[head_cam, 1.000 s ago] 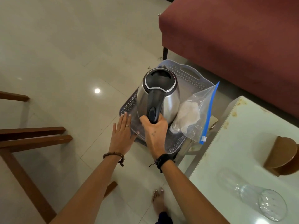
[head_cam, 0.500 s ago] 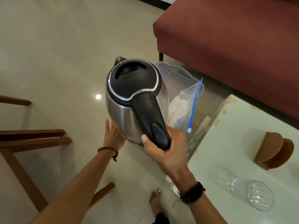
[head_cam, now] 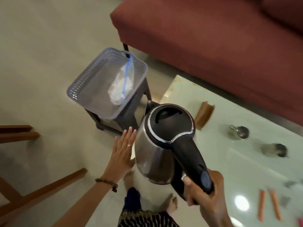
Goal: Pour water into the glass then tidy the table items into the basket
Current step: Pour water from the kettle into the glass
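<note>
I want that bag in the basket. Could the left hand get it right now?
Probably yes. The left hand is open and empty, and nothing stands between it and the bag lying in the open-topped basket. It would have to stretch forward.

head view looks steeply down, close.

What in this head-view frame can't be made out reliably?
- Water level in the steel kettle with black lid: lid shut, steel opaque.
- Contents of the clear zip bag with blue seal in the grey perforated plastic basket: whitish, blurred.
- Two small objects on the white table, one metallic, one darker: motion-blurred.
- Two orange sticks: blurred, near the frame edge.
</note>
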A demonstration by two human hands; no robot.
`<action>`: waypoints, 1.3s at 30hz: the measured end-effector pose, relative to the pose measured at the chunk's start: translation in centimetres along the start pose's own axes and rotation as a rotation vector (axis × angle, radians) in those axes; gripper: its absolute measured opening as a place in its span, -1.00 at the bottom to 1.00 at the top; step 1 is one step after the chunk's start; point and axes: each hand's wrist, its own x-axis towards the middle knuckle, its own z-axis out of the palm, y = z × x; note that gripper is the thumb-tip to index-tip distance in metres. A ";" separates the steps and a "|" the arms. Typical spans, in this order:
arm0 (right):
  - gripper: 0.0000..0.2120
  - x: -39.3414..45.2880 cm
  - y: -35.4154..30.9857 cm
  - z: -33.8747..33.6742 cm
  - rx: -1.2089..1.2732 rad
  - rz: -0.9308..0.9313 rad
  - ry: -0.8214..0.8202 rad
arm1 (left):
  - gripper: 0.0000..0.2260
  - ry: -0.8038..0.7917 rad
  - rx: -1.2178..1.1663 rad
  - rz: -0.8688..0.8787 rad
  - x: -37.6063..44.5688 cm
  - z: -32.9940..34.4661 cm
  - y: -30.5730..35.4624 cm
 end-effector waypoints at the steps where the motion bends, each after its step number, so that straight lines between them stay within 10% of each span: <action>1: -0.72 -0.9 0.5 -1.8 -0.017 0.036 0.034 | -0.24 -0.033 -0.027 0.046 0.0 0.6 1.2; 17: -0.58 -5.0 6.8 -18.3 -0.223 0.301 0.129 | 0.02 -0.164 -0.601 -0.236 7.3 12.8 12.0; 39: -0.50 2.0 8.2 -16.7 -0.425 0.415 -0.187 | -0.09 -0.225 -0.424 -0.183 9.7 13.1 11.9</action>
